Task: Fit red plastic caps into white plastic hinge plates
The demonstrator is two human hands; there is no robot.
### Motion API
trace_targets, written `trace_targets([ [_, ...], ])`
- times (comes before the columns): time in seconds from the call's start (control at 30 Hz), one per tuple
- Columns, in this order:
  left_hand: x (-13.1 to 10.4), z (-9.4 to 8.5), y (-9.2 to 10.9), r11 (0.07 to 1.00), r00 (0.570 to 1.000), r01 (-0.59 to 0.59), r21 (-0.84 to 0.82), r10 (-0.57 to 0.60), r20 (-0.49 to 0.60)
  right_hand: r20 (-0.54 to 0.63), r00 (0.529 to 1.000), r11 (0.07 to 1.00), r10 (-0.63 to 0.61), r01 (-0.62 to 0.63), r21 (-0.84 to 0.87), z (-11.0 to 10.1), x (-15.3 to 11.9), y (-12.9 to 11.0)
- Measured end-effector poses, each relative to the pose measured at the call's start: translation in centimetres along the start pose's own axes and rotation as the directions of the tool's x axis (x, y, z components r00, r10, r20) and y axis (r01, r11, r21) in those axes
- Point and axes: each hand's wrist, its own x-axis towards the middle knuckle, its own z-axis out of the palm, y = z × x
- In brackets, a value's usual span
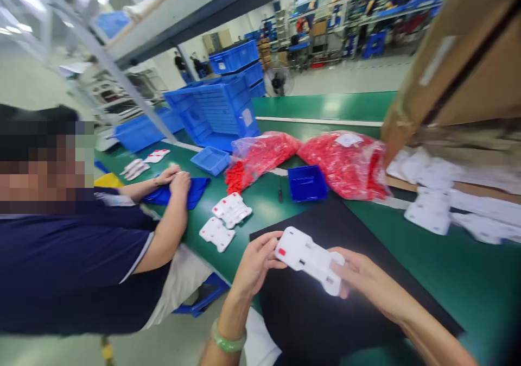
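Holding white panel point(313, 259), green worktable point(443, 263), factory floor point(345, 78)

Rounded pale green bangle point(228, 345), left wrist point(233, 322), bare forearms point(411, 313)

Site: factory assembly workshop, people sitting at a long green table point(268, 216).
Blue crates point(211, 108) stacking up, bags of red parts point(344, 165) lying open, workstations filling the background.

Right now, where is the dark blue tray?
In the head view, the dark blue tray sits right of centre on the green table, just in front of the larger red-filled bag, beyond the black mat.
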Motion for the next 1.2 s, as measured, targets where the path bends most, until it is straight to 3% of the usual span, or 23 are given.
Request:
trace_targets([
  [0.1, 0.6, -0.3, -0.9, 0.995, 0.998, 0.044, 0.094, -0.04, -0.048, -0.189, 0.975, 0.9, -0.117, 0.024, -0.435, -2.0, 0.2, 0.2],
  [0.17, 0.9, -0.6, -1.8, 0.995, 0.993, 0.045, 0.088, -0.035, -0.108, -0.428, 0.883, 0.794, -0.191, -0.118, -0.597, -4.9, 0.1, 0.8],
  [0.23, 0.9, -0.8, -2.8, 0.996, 0.985, 0.036, 0.083, -0.021, -0.172, -0.632, 0.743, 0.731, -0.222, -0.302, -0.612, -8.4, -0.4, 1.9],
  [0.3, 0.6, -1.1, -3.9, 0.994, 0.977, 0.035, 0.106, -0.011, -0.215, -0.748, 0.609, 0.652, -0.264, -0.458, -0.604, -11.7, -0.9, 3.3],
  [0.37, 0.1, -1.5, -4.9, 0.985, 0.972, 0.028, 0.171, 0.013, -0.234, -0.787, 0.531, 0.575, -0.314, -0.554, -0.602, -14.2, -1.0, 4.7],
  [0.43, -0.4, -2.0, -5.5, 0.956, 0.957, -0.016, 0.294, 0.1, -0.272, -0.786, 0.499, 0.511, -0.365, -0.599, -0.617, -15.6, -0.7, 5.7],
  [0.5, -0.8, -2.6, -5.8, 0.894, 0.912, -0.079, 0.441, 0.243, -0.329, -0.76, 0.5, 0.459, -0.416, -0.606, -0.65, -16.0, -0.1, 6.1],
  [0.6, -1.4, -3.3, -5.7, 0.804, 0.85, -0.123, 0.582, 0.388, -0.356, -0.675, 0.557, 0.391, -0.483, -0.553, -0.736, -16.0, 1.4, 5.7],
  [0.73, -2.0, -3.7, -5.3, 0.769, 0.856, -0.134, 0.625, 0.407, -0.318, -0.553, 0.647, 0.312, -0.524, -0.459, -0.832, -17.0, 5.0, 3.7],
  [0.93, -2.6, -5.1, -5.2, 0.742, 0.855, -0.099, 0.664, 0.404, -0.325, -0.445, 0.756, 0.221, -0.481, -0.386, -0.896, -19.6, 11.0, 1.3],
  [1.07, -2.9, -6.0, -5.2, 0.753, 0.855, -0.077, 0.654, 0.387, -0.345, -0.415, 0.769, 0.214, -0.487, -0.355, -0.91, -20.1, 12.3, 0.6],
  [1.2, -3.0, -5.0, -4.3, 0.794, 0.86, -0.105, 0.599, 0.375, -0.346, -0.426, 0.711, 0.269, -0.56, -0.331, -0.905, -19.1, 10.2, 0.1],
])
